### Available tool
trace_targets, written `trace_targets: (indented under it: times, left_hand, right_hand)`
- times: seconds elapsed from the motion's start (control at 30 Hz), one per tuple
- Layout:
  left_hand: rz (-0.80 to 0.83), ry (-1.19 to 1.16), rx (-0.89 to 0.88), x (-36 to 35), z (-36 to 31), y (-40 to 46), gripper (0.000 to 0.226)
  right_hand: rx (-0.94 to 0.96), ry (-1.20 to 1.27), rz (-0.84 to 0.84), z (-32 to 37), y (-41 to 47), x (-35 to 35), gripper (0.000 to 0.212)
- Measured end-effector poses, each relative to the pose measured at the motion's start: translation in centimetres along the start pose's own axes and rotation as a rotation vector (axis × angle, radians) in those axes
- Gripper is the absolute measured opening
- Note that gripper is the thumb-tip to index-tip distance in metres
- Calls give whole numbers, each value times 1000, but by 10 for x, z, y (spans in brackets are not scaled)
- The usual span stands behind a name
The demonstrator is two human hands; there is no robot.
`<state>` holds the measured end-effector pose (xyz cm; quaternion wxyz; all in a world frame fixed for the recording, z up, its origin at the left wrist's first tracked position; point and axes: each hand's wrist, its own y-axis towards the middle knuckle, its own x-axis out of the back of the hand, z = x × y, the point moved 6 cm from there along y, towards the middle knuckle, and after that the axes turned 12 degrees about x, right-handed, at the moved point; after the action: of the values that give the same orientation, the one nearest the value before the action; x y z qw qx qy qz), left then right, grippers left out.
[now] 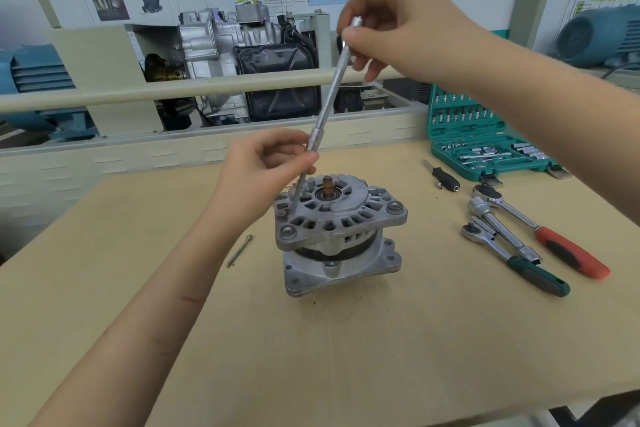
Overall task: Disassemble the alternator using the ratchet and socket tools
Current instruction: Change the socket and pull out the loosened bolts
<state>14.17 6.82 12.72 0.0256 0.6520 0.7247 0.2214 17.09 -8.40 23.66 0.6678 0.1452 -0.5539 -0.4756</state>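
Note:
The grey alternator (341,236) stands upright in the middle of the bench, shaft end up. A long silver extension bar (329,104) leans from upper right down to a long thin bolt that enters the housing's left rim. My right hand (391,24) pinches the bar's top end. My left hand (263,173) grips the socket end just above the housing. A long loose bolt (239,250) lies on the bench left of the alternator.
Three ratchets lie right of the alternator: one with a red handle (540,232), one with a green handle (516,260), one all-metal (502,229). A small black bit driver (445,178) and an open teal socket case (485,135) sit at the back right. A rail and engine display stand behind.

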Motion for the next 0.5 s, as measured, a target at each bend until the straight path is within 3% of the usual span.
trace_targets:
  times: [0.13,0.2,0.37,0.5]
  left_hand:
    - [86,39,-44,10,-1,-7,27]
    - [45,52,-13,20,11,-6,26]
    - [-153,158,183,60,77,14,22]
    - [-176,365,381,62,153,18,25]
  right_hand:
    - [-151,181,-146,-21,-4,8,7]
    - [-215,236,-172,-31,-8,9,8]
    - [-289,238,-195,-48,-20,8,9]
    - [-305,221,-192,-53,-27,10,9]
